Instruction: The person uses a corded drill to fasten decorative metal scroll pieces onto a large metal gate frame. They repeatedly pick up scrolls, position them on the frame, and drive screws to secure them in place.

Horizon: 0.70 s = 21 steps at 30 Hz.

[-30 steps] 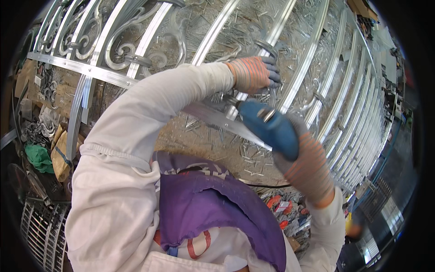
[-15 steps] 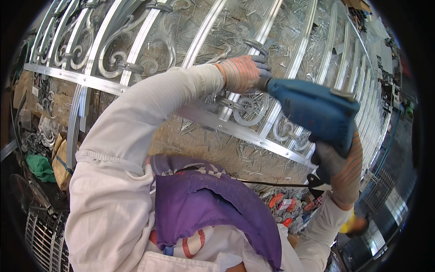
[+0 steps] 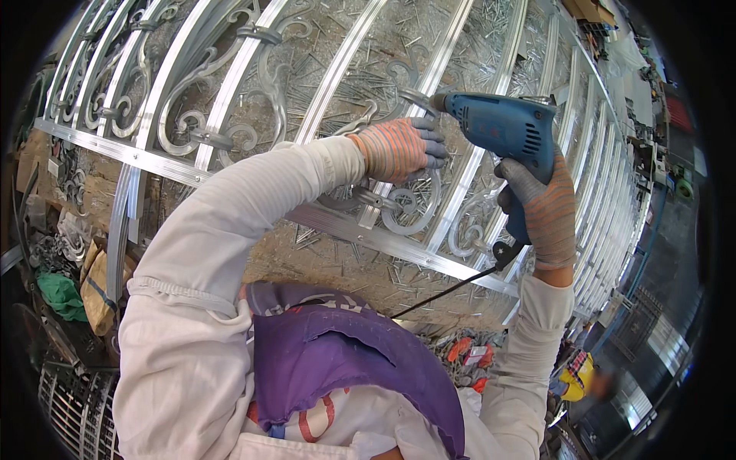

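My right hand (image 3: 546,201), in an orange-striped grey glove, grips the handle of a blue corded power drill (image 3: 494,126). The drill lies roughly level, its chuck pointing left at a collar (image 3: 418,100) on a bar of the silver metal railing (image 3: 333,84). Whether its tip touches the collar cannot be made out. My left hand (image 3: 400,149), gloved alike, lies over a neighbouring bar just below the chuck. Its fingers are together and bent downward; what they hold, if anything, is hidden. Beneath it are a scroll ornament (image 3: 418,218) and a lower collar (image 3: 377,198).
Loose screws or nails (image 3: 368,65) litter the worktop under the railing. A black cord (image 3: 445,295) runs from the drill toward me. At left lie a green bag (image 3: 61,297) and brown paper (image 3: 103,295). Another person in yellow (image 3: 576,377) is at lower right.
The drill has moved up and left, and its chuck now sits at the upper collar instead of near my left wrist. My left hand has shifted slightly down and left.
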Available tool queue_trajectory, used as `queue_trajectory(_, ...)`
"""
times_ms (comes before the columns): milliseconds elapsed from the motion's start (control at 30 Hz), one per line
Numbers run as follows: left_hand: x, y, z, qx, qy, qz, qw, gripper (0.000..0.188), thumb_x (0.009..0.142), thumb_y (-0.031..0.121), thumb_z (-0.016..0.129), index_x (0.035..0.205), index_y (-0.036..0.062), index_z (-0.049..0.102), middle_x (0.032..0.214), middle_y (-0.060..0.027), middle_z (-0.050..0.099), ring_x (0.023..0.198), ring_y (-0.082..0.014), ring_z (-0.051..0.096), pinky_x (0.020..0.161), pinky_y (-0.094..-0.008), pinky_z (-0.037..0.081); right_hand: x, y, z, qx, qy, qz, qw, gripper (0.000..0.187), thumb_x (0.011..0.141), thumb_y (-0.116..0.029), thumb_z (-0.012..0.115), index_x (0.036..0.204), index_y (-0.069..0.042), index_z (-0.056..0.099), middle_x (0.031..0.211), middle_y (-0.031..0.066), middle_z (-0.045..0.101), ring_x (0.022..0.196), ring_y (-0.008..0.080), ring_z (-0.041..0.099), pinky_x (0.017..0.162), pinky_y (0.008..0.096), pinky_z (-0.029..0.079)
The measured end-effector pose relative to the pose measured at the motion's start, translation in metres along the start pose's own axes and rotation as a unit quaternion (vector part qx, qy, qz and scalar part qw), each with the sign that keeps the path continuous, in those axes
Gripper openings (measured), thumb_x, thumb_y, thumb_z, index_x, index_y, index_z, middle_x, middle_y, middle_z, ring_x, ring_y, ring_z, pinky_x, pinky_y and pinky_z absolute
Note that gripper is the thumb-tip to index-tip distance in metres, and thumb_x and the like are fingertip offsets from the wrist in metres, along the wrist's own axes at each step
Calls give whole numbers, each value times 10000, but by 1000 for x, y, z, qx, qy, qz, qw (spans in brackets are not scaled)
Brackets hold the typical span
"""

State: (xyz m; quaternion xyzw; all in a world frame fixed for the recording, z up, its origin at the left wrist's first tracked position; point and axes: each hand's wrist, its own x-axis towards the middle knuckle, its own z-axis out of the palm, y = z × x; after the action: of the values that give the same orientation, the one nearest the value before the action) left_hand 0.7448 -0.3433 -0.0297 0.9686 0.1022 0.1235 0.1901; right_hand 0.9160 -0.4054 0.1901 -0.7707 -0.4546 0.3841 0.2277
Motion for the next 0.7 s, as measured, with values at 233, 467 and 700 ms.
queue_trajectory(233,0,0,3,-3,-6,-3,1000,469,910,235,649,1368,139,642,1448,-64,598,1409,-270,495,1234,-453,330,14,-22,7,-73,-47,3,996,549,879,-183,779,1330,12,534,838,87,691,600,146,645,525,292,534)
queue_trajectory(467,0,-2,7,-7,24,17,1000,462,893,242,668,1343,137,663,1430,-69,608,1386,-289,509,1222,-455,345,18,-32,16,-181,-19,-69,981,471,870,-207,784,1242,-7,577,733,38,641,524,127,607,454,294,504)
queue_trajectory(700,-1,2,-3,-21,10,-13,1000,449,904,265,684,1325,113,669,1428,-74,607,1374,-322,512,1199,-452,374,22,-48,16,-181,-45,8,982,449,829,-192,742,1190,37,602,843,135,700,672,202,687,634,349,563)
